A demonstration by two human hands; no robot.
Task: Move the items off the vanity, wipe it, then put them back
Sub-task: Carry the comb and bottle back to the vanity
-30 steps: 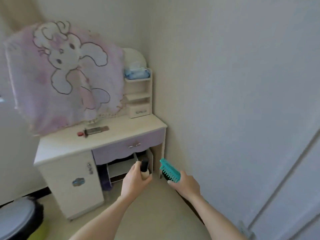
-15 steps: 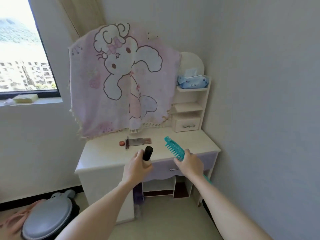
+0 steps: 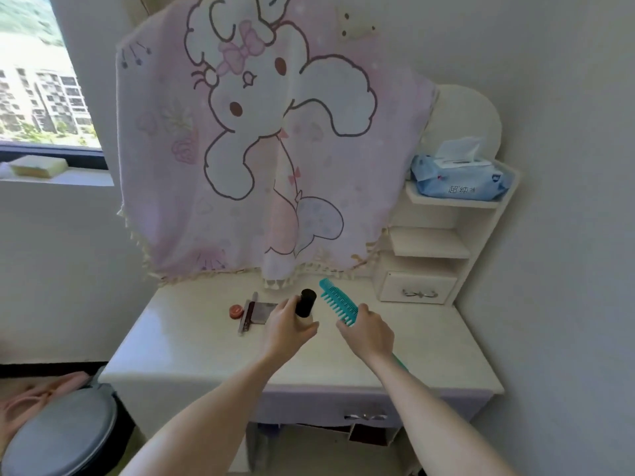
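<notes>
Both hands over the counter (image 3: 192, 341): left hand (image 3: 287, 327) fingers wrapped on black-capped bottle (image 3: 305, 304), right hand (image 3: 369, 333) fingers gripping teal comb (image 3: 338, 305), both items held above the surface

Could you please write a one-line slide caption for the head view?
Left hand holds a black-capped bottle, right hand a teal comb, over the vanity.

Cream bench (image 3: 192, 341), purple drawer front. Black-capped bottle (image 3: 305, 304) upright, gripped in left hand (image 3: 287, 326) above benchtop. Teal comb (image 3: 338, 304) tilted, teeth toward left, handle in right hand (image 3: 369, 333). Small red round tin (image 3: 236, 311) touching flat compact (image 3: 257, 312) and thin stick on benchtop.
</notes>
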